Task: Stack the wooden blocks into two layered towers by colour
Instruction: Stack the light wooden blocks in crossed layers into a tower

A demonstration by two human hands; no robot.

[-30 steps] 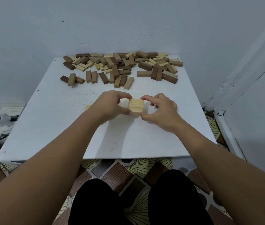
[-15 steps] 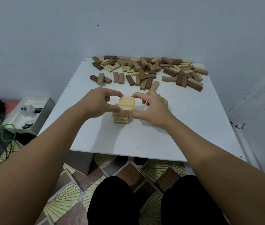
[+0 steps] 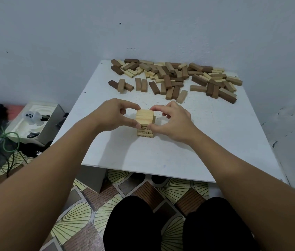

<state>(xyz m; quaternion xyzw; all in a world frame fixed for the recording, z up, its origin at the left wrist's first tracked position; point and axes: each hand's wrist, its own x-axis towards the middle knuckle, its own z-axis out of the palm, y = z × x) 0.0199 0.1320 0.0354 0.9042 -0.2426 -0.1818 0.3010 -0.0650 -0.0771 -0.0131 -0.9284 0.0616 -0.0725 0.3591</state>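
A short tower of light wooden blocks (image 3: 145,124) stands in the middle of the white table (image 3: 215,142). Its top layer is a flat square of pale blocks lying side by side. My left hand (image 3: 114,115) pinches that top layer from the left between thumb and curled fingers. On the opposite side my right hand (image 3: 172,122) pinches the same layer. A loose pile of light, mid-brown and dark brown blocks (image 3: 175,78) lies spread along the table's far edge by the wall.
The table sits in a corner, with walls behind and to the right. On the floor at the left stand a white tray on a grey box (image 3: 34,122) and a green cable (image 3: 7,142). My knees (image 3: 161,223) are below the table's near edge.
The view has swung left, so the table now sits further right in frame. Both hands brought the layer of pale blocks down onto the tower and still hold it.
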